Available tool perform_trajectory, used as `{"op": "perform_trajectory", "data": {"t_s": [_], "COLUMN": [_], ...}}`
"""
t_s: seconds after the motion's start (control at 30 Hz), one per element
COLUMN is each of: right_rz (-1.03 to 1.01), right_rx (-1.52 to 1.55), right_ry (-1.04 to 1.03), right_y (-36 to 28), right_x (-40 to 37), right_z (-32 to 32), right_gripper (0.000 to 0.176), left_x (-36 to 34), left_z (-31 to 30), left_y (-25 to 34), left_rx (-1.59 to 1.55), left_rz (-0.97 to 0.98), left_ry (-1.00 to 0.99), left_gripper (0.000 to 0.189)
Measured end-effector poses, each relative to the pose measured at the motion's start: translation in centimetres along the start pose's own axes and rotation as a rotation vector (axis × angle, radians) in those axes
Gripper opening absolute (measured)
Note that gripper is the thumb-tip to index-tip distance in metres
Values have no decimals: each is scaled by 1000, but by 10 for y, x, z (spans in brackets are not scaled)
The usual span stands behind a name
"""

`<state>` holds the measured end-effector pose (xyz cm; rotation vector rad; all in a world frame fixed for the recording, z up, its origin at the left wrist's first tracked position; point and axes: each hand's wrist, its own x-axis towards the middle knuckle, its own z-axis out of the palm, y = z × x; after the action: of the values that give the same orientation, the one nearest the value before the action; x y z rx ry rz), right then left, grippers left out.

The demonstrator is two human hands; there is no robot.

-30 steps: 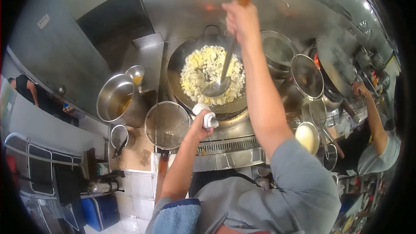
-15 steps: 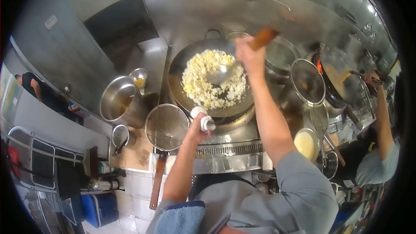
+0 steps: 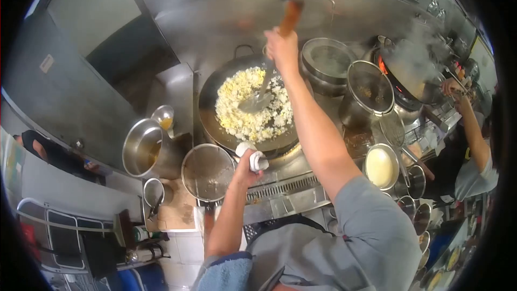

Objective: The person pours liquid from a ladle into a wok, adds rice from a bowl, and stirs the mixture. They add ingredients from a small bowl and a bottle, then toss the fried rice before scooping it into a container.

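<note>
A large dark wok (image 3: 207, 105) on the stove holds crumbly white and yellow food (image 3: 231, 97), which looks like rice and egg. My right hand (image 3: 281, 48), above the wok's right side, is closed round a ladle (image 3: 258, 102) at the base of its wooden handle. The ladle's bowl lies in the middle of the food. At the wok's near edge my left hand (image 3: 250, 168) grips a white cloth (image 3: 249, 153) wrapped about the wok's handle.
Left of the wok are a steel pot (image 3: 129, 153), a small bowl and a cup (image 3: 154, 193). A strainer (image 3: 202, 183) sits near my left forearm. Lidded pots and another strainer (image 3: 351, 89) stand right. Farther right, a co-worker's hand (image 3: 452, 87) is beside a steaming wok (image 3: 412, 89) over flame.
The ladle's bowl has moved down and left through the food, and its handle stands more upright. My view has shifted and turned a little. My left hand keeps its grip on the cloth.
</note>
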<state>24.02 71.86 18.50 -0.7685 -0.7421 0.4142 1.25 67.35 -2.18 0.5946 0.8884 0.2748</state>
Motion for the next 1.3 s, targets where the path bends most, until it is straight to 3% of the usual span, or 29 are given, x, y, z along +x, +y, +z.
{"op": "perform_trajectory", "data": {"t_s": [0.1,0.2,0.37,0.47,0.57,0.63,0.73,0.8,0.83,0.87,0.93,0.97,1.0,1.03,1.17,1.23,1.3], "right_rz": [26,-153,-191,-162,-154,-279,-219,110,-100,-42,-259,-365,-504,-429,-91,8,-228], "right_rx": [-30,-75,-341,-376,-383,-315,-153,-353,-505,-544,-366,-191,-190,-162,-468,-465,-442], "right_ry": [-57,-35,-36,-19,65,86,98,189,253,264,210,165,248,318,78,-16,67], "right_y": [-52,25,-23,43,-2,-23,33,-2,-5,-10,-51,-33,-14,18,0,-79,-37], "right_x": [-36,-62,-36,-33,-21,-22,-29,-20,-13,-6,-25,-18,-12,-3,11,-27,-52], "right_z": [44,38,59,28,56,60,32,61,67,66,66,50,34,20,16,33,32], "right_gripper": [34,35,30,29,30,25,22,22,23,23,24,21,26,21,14,15,17], "left_x": [-3,4,6,7,9,16,29,19,29,5,17,23,24,16,-5,39,55], "left_z": [-8,-18,-14,-23,-32,-29,-38,-38,-52,-32,-35,-38,-39,-31,-4,-27,-42], "left_y": [-2,-8,11,1,0,4,-5,-4,-7,-1,1,1,1,0,1,7,-13], "left_rx": [27,33,79,101,137,139,9,56,1,-13,-45,-26,-20,-27,-77,-137,-136], "left_rz": [-19,-77,-76,-118,-147,-157,-117,-91,-121,-80,-143,-137,-115,-118,-147,-163,80], "left_ry": [-10,-44,-70,-90,-110,-145,-238,-145,-294,-174,-281,-233,-167,-187,-157,-171,-309], "left_gripper": [19,19,22,22,22,21,22,28,31,33,28,26,25,25,22,22,21]}}
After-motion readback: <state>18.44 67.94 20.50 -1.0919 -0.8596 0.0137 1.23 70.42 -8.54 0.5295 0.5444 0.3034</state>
